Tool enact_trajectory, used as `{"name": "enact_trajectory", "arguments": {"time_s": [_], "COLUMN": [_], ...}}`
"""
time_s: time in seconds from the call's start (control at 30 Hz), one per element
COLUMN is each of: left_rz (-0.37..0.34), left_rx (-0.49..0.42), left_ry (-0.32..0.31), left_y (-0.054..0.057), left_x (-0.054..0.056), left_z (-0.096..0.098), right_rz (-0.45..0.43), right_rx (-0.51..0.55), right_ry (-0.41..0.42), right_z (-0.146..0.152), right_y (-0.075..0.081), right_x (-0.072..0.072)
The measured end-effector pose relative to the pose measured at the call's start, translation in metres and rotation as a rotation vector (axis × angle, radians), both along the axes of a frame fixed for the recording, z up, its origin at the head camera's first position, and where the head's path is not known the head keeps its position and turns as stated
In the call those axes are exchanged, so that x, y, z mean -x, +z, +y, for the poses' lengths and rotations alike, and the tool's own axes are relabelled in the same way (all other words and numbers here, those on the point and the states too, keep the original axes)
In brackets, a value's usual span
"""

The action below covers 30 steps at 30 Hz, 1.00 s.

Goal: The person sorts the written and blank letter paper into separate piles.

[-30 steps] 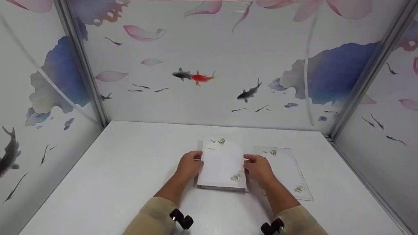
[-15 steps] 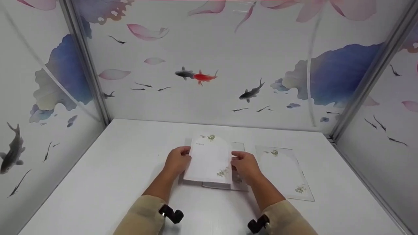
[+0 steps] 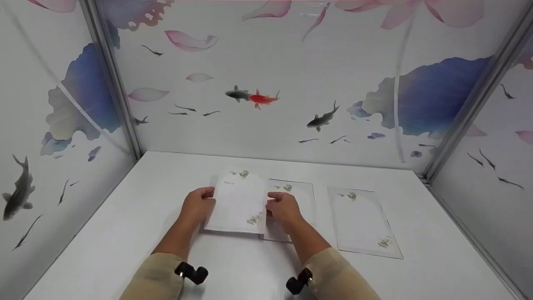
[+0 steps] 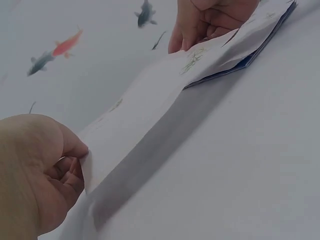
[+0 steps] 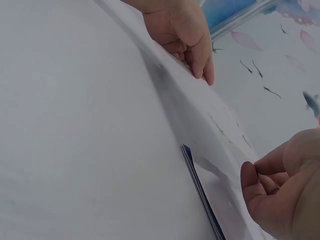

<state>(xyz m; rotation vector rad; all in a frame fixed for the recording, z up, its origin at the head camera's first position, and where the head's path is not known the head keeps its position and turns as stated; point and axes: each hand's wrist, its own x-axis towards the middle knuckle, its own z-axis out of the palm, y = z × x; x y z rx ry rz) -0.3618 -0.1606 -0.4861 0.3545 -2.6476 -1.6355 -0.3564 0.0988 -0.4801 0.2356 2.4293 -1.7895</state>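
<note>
A white printed paper sheet [image 3: 235, 204] with green plant sprigs is held between both hands, raised off the table along its near edge. At its left edge my left hand [image 3: 199, 206] pinches it between thumb and fingers. My right hand [image 3: 285, 210] pinches the right edge, above a flat stack [image 3: 306, 204] printed with the same design. That stack is partly covered by the sheet and the hand. In the left wrist view, the stack's dark blue edge [image 4: 245, 61] shows beneath the sheet; a shadow falls below the paper.
Another flat piece with the same sprig print [image 3: 362, 221] and a thin dark outline lies to the right. The white table [image 3: 125, 233] is bounded by panels [image 3: 266, 137] painted with fish and petals. Metal posts [image 3: 120, 91] stand at the corners.
Both hands have moved left together with the sheet, sliding it off the stack. More of the stack now shows on the right, and the right-hand piece is fully uncovered.
</note>
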Motion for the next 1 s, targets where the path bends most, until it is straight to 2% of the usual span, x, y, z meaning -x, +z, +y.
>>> {"name": "enact_trajectory", "arguments": {"time_s": [0.27,0.53,0.73,1.0], "left_rz": [-0.019,0.001,0.005,0.013], "left_rx": [-0.029,-0.025,0.038,0.113], "left_ry": [0.012,0.033,0.057,0.07], "left_y": [0.001,-0.004,-0.008,-0.011], "left_x": [0.001,-0.001,0.0,-0.003], "left_z": [-0.028,-0.048,-0.056,-0.054], "right_rz": [0.008,-0.001,-0.02,-0.034], "right_rx": [-0.026,-0.06,-0.065,0.013], "right_ry": [0.017,0.058,0.101,0.129], "right_z": [-0.028,-0.046,-0.05,-0.046], "right_y": [0.002,0.0,-0.002,-0.002], "right_x": [0.005,0.01,0.011,0.007]}}
